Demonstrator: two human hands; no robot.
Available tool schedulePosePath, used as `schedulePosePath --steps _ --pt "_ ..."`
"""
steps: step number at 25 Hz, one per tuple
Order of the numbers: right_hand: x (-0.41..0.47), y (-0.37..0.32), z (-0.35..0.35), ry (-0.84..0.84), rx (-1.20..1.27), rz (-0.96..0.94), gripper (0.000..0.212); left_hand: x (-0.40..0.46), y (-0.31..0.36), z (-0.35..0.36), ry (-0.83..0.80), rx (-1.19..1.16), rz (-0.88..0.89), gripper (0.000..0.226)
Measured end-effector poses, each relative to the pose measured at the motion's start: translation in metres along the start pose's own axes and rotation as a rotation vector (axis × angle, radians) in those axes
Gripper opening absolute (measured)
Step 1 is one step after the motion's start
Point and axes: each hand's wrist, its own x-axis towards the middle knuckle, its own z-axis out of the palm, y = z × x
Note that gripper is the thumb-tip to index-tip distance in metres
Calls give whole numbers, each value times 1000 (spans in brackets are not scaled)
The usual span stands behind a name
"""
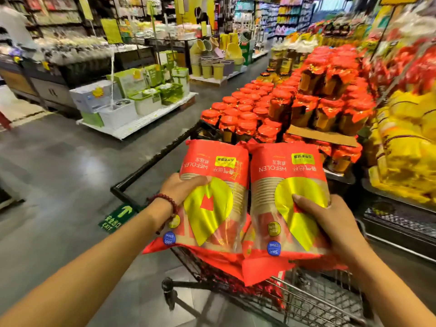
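I hold two red and gold packs of stacked paper cups side by side above a wire shopping cart (313, 300). My left hand (182, 188), with a red bead bracelet at the wrist, grips the left pack (213, 199) from its left side. My right hand (323, 218) grips the right pack (289, 201), thumb across its gold front. Both packs stand upright with their labels upside down to me. More red packaging lies in the cart under them.
A display of red-lidded jars (290, 107) rises just beyond the cart. Yellow packaged goods (405, 142) fill the right. A pallet of green and white boxes (136, 100) stands left of the aisle. The grey floor (59, 175) carries a green EXIT arrow sign (118, 217).
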Motion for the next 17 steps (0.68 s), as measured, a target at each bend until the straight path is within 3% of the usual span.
schedulePosePath --steps 3,8,13,17 --pt "41 48 -33 82 -5 87 101 43 0 75 -94 55 -58 79" --pt "74 104 -16 123 -12 257 88 107 -44 124 -143 161 -194 82" --pt "111 153 39 103 -32 434 72 171 -105 130 -200 220 -277 14" --pt "129 176 86 102 -59 543 67 215 -148 123 -233 248 -369 34"
